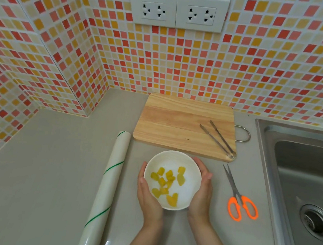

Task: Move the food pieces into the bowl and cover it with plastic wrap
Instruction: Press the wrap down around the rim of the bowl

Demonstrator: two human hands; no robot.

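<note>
A white bowl point(188, 184) sits on the grey counter near the front, with several yellow food pieces point(167, 182) inside it. My left hand point(148, 198) cups the bowl's left side and my right hand point(202, 191) cups its right side. To the left of the bowl lies a long roll of plastic wrap point(105, 188), white with green stripes, pointing away from me. The bowl has no cover on it.
A wooden cutting board point(176, 123) lies behind the bowl with metal tongs point(219, 138) on its right part. Orange-handled scissors point(238, 199) lie right of the bowl. A steel sink point(299, 175) fills the right side. Tiled walls close the back and left.
</note>
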